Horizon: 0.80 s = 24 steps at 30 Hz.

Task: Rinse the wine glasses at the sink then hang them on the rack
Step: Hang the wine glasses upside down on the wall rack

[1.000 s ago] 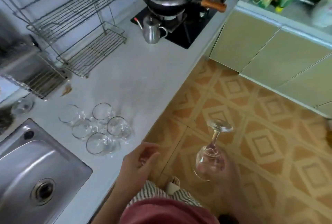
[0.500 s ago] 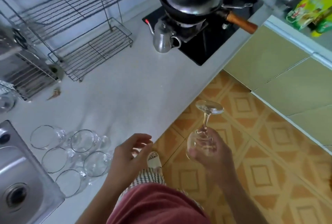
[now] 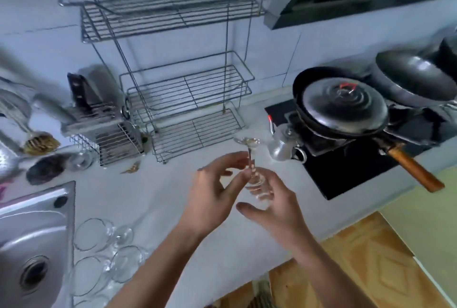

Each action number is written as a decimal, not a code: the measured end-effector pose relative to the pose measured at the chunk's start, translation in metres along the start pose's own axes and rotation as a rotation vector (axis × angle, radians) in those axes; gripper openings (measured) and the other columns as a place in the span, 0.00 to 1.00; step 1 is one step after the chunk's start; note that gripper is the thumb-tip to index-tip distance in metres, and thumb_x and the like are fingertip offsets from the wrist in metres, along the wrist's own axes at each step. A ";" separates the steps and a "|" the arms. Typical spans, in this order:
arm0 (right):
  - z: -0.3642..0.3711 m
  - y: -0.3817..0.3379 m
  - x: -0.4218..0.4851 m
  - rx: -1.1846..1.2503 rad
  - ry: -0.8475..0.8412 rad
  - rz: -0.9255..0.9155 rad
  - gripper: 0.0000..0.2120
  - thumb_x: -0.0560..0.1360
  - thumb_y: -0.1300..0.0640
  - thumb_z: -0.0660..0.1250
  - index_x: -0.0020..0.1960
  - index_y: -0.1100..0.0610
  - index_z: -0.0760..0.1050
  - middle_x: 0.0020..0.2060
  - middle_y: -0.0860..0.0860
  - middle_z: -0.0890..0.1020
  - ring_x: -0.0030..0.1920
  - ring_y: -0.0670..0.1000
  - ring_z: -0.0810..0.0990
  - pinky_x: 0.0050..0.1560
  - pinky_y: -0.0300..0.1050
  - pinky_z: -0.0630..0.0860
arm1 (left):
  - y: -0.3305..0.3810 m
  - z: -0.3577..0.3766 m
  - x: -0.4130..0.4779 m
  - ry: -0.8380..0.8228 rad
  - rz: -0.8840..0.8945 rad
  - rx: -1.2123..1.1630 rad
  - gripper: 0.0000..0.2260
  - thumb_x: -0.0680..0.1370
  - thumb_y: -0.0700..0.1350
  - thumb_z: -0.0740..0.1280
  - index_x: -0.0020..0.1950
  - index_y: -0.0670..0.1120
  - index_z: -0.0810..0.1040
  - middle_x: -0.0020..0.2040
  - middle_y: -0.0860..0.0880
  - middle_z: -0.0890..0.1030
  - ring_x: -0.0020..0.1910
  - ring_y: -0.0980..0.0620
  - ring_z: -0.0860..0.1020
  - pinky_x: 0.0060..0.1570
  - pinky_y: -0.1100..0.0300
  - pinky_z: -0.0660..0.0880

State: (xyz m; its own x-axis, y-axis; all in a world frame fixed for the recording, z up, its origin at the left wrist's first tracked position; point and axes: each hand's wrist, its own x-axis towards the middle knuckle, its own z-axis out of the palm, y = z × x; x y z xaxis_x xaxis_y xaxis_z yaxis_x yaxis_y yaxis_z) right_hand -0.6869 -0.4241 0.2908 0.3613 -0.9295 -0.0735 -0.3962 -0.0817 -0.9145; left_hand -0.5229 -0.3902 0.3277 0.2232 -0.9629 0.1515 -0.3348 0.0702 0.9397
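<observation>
a: a white countertop (image 3: 118,199) is being looked down on, with a steel sink (image 3: 32,228) at the left and a tiered wire rack (image 3: 183,90) against the tiled wall. which step is being worked?

b: the carry to the rack, it is being judged. one wine glass (image 3: 257,184) is being held upside down above the countertop, foot up, in front of the rack. its bowl is being gripped by the curled fingers of the right hand (image 3: 279,211). the left hand (image 3: 212,191) is being held at the stem with fingers bent; whether the stem is being pinched cannot be told, as that spot is blurred.

a: and the rest?

b: several other glasses (image 3: 108,253) are lying beside the sink, so most of the task is being judged undone.

a: what is being called for next?

b: a lift up and back toward the rack, with the foot being slid over a wire so that the bowl is being hung downward. a grip on the stem is probably being needed first.

a: edges and room?

b: open counter is being offered ahead of the hands. to the right, a small metal kettle (image 3: 280,149) is standing near the glass's foot, and the wooden handle (image 3: 415,171) of the lidded wok (image 3: 341,107) is jutting past the hob (image 3: 346,179), so that side is being judged tight. the rack's wire rims are being counted as hard edges for thin glass.
</observation>
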 end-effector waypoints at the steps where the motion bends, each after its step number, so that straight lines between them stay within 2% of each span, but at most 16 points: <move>1: -0.003 -0.004 0.018 -0.002 -0.025 -0.037 0.31 0.61 0.41 0.77 0.61 0.39 0.72 0.51 0.36 0.82 0.52 0.42 0.82 0.52 0.36 0.78 | 0.005 0.002 0.013 0.059 0.019 0.027 0.12 0.79 0.50 0.70 0.61 0.50 0.83 0.52 0.58 0.86 0.56 0.57 0.84 0.56 0.54 0.81; 6: -0.023 -0.032 0.094 -0.033 -0.149 -0.219 0.31 0.59 0.44 0.77 0.60 0.42 0.72 0.48 0.37 0.84 0.50 0.40 0.83 0.46 0.38 0.78 | 0.034 0.011 0.067 0.312 0.039 0.104 0.09 0.77 0.48 0.72 0.51 0.64 0.82 0.46 0.64 0.86 0.47 0.62 0.85 0.49 0.58 0.81; 8: -0.032 -0.046 0.118 -0.045 -0.197 -0.302 0.30 0.60 0.46 0.79 0.59 0.42 0.72 0.48 0.35 0.84 0.48 0.38 0.83 0.44 0.34 0.76 | 0.044 0.010 0.088 0.408 0.063 0.129 0.11 0.77 0.44 0.74 0.47 0.63 0.83 0.42 0.63 0.86 0.42 0.62 0.85 0.45 0.57 0.81; 11: -0.046 -0.073 0.142 -0.054 -0.226 -0.410 0.30 0.61 0.49 0.82 0.58 0.40 0.71 0.45 0.31 0.82 0.45 0.35 0.81 0.42 0.26 0.72 | 0.065 0.001 0.113 0.462 0.114 0.165 0.09 0.77 0.40 0.75 0.46 0.56 0.85 0.41 0.61 0.86 0.42 0.61 0.85 0.44 0.62 0.81; 13: -0.058 -0.099 0.153 -0.055 -0.267 -0.462 0.31 0.62 0.48 0.82 0.61 0.41 0.73 0.48 0.34 0.83 0.49 0.36 0.82 0.46 0.29 0.74 | 0.084 -0.009 0.125 0.499 0.158 0.154 0.08 0.77 0.40 0.75 0.47 0.55 0.85 0.41 0.60 0.86 0.42 0.60 0.85 0.44 0.64 0.81; 16: -0.083 -0.148 0.169 0.002 -0.329 -0.549 0.34 0.63 0.42 0.79 0.66 0.43 0.71 0.55 0.39 0.83 0.55 0.42 0.82 0.55 0.40 0.78 | 0.119 -0.030 0.145 0.531 0.229 0.120 0.07 0.78 0.40 0.74 0.48 0.53 0.86 0.41 0.58 0.87 0.41 0.60 0.86 0.42 0.63 0.82; 18: -0.102 -0.187 0.180 0.066 -0.294 -0.606 0.38 0.64 0.37 0.76 0.69 0.45 0.69 0.57 0.42 0.82 0.56 0.45 0.82 0.57 0.48 0.79 | 0.145 -0.047 0.161 0.533 0.275 0.098 0.07 0.78 0.39 0.74 0.49 0.51 0.86 0.42 0.56 0.88 0.42 0.59 0.86 0.42 0.62 0.82; 20: -0.118 -0.229 0.193 0.094 -0.207 -0.672 0.42 0.62 0.34 0.76 0.70 0.48 0.69 0.57 0.43 0.81 0.54 0.45 0.82 0.55 0.51 0.80 | 0.170 -0.063 0.176 0.540 0.340 0.116 0.05 0.78 0.39 0.73 0.51 0.48 0.86 0.42 0.55 0.88 0.43 0.59 0.86 0.42 0.63 0.83; 23: -0.132 -0.287 0.211 0.070 -0.094 -0.759 0.40 0.61 0.31 0.74 0.68 0.48 0.71 0.54 0.42 0.80 0.48 0.44 0.82 0.49 0.45 0.81 | 0.202 -0.080 0.198 0.599 0.457 0.284 0.06 0.78 0.38 0.72 0.51 0.48 0.87 0.40 0.61 0.86 0.41 0.64 0.84 0.39 0.69 0.79; 24: -0.135 -0.303 0.217 0.062 -0.063 -0.770 0.39 0.61 0.30 0.73 0.67 0.47 0.72 0.53 0.42 0.81 0.47 0.43 0.82 0.48 0.43 0.80 | 0.210 -0.083 0.206 0.622 0.475 0.347 0.06 0.78 0.39 0.73 0.50 0.49 0.87 0.40 0.62 0.85 0.40 0.65 0.84 0.38 0.68 0.79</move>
State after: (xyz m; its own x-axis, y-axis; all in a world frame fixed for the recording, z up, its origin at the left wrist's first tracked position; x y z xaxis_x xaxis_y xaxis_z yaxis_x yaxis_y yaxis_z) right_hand -0.6021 -0.6492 0.6058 0.5638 -0.5965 0.5712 0.0331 -0.6748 -0.7373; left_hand -0.4711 -0.5519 0.5821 0.4160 -0.5268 0.7412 -0.7584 0.2487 0.6024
